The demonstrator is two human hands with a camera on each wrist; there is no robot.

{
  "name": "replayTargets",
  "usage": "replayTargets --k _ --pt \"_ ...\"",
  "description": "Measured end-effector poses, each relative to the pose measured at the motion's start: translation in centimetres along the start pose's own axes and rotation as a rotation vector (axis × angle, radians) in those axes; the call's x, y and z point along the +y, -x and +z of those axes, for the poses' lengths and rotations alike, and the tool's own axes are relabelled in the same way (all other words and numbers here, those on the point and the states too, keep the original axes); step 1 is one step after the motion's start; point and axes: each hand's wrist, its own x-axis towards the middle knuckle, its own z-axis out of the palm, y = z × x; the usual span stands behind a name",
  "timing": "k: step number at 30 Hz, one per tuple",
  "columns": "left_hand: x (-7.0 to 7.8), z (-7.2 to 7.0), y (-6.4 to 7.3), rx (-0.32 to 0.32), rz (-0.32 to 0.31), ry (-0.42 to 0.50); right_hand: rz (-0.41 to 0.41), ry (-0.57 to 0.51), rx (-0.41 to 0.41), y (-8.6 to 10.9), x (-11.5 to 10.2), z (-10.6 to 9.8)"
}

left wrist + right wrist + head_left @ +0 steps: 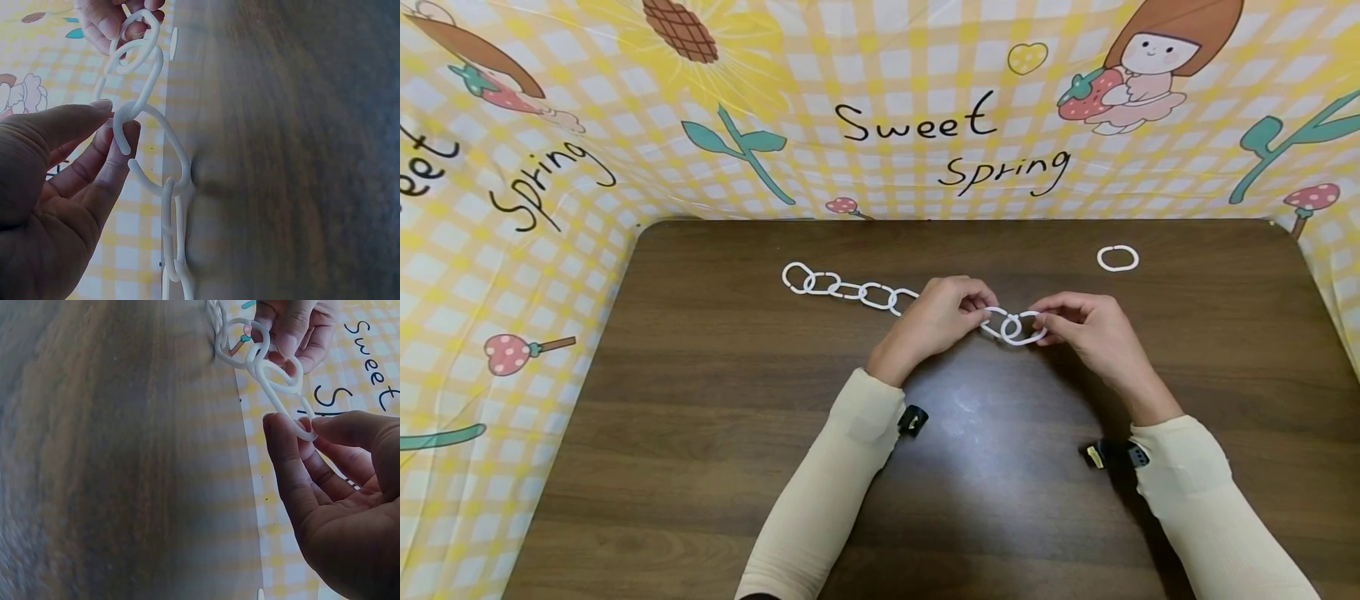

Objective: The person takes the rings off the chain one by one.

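Observation:
My left hand (934, 315) pinches a white plastic chain link (152, 81) between thumb and fingers. My right hand (1099, 335) grips another white link (275, 397) by its far end, thumb against fingertips. In the head view these two links overlap and look hooked together, slightly raised over the table. From the left hand, a white chain (862, 293) of several joined links trails off to the left along the tabletop; my left hand hides part of it. In the left wrist view, a gap shows in the link (182, 153) below my thumb.
A single loose white link (1117, 269) lies at the back right of the brown wooden table (700, 433). A yellow checked cloth (880, 50) with printed drawings stands behind the table and along its left side. Small black devices (913, 420) sit at both wrists.

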Motion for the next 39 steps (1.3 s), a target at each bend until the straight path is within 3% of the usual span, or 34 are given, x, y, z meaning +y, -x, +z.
replayTargets --k 12,39 --pt "-0.1 0.3 0.0 0.000 0.028 0.000 -0.001 0.017 -0.009 -0.1 0.0 0.3" --pt "0.5 0.6 -0.2 -0.007 0.015 -0.023 0.057 -0.026 -0.007 0.3 -0.6 1.0"
